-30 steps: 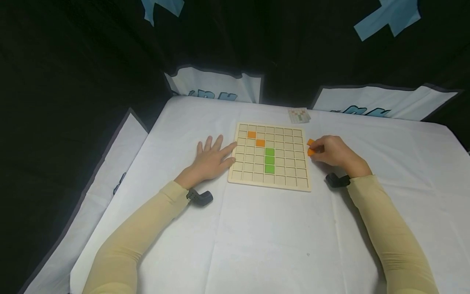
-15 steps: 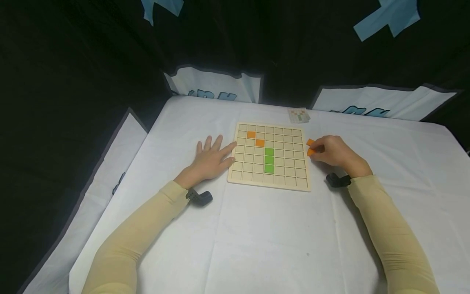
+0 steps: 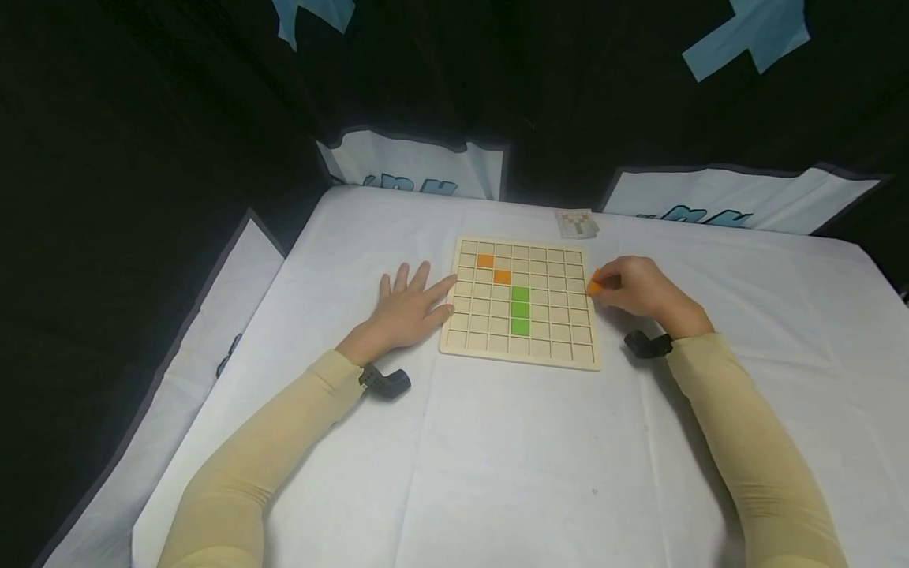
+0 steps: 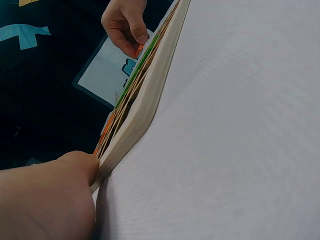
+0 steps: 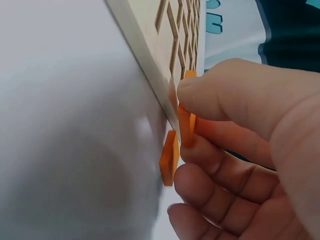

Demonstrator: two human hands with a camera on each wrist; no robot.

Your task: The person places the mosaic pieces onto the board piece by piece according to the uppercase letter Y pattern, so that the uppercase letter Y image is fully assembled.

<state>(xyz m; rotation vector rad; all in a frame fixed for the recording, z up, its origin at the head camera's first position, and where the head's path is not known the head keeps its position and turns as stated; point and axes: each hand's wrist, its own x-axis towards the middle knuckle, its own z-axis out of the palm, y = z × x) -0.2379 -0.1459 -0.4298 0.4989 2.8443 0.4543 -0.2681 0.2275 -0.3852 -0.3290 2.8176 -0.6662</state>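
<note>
A pale wooden grid board [image 3: 557, 331] lies on the table. Its cells hold two orange tiles, one upper left [image 3: 485, 260] and one just below it to the right [image 3: 502, 277], and a column of green tiles [image 3: 520, 310]. Flat with spread fingers, my left hand [image 3: 408, 312] has its thumb and index fingertip at the board's left edge. By the right edge, my right hand [image 3: 632, 285] pinches an orange square tile [image 5: 186, 125] between thumb and fingers. A second orange tile [image 5: 169, 159] is close below the pinched one in the right wrist view, beside the board.
A small printed card [image 3: 577, 224] with a coloured grid pattern lies behind the board near the table's far edge. White cloth [image 3: 511, 465] covers the table. Dark curtains [image 3: 177, 118] stand behind and to the left.
My right hand has shifted slightly left and up toward the board's right edge, taking the pinched orange tile along. My left hand and the board stay put.
</note>
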